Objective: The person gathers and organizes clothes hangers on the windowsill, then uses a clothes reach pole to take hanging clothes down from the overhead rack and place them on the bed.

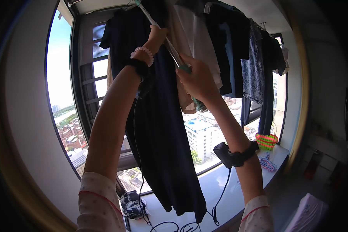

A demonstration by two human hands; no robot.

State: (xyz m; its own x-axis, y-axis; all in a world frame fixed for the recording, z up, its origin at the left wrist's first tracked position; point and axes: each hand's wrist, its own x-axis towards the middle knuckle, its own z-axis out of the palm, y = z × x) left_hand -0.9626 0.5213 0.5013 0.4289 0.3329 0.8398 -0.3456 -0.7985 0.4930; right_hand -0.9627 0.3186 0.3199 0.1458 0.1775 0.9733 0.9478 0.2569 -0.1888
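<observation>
Both of my hands are raised and closed around a metal clothes pole (173, 51) with a green grip. The pole slants up to the left among hanging clothes. My left hand (157, 38) grips its upper part, while my right hand (199, 79) holds it lower down, by the grip. Long dark trousers (164, 143) hang right behind the pole and reach almost to the sill. A dark top (121, 33) hangs to their left, and a beige garment (193, 34) hangs behind my right hand. The pole's upper tip is hard to make out against the ceiling.
More dark clothes (230, 38) and a patterned garment (253, 65) hang to the right. On the white sill (216, 181) are a green-and-red basket (266, 141), a coil of cord (267, 162), a dark patterned bundle (132, 205) and black cables. Windows show buildings far below.
</observation>
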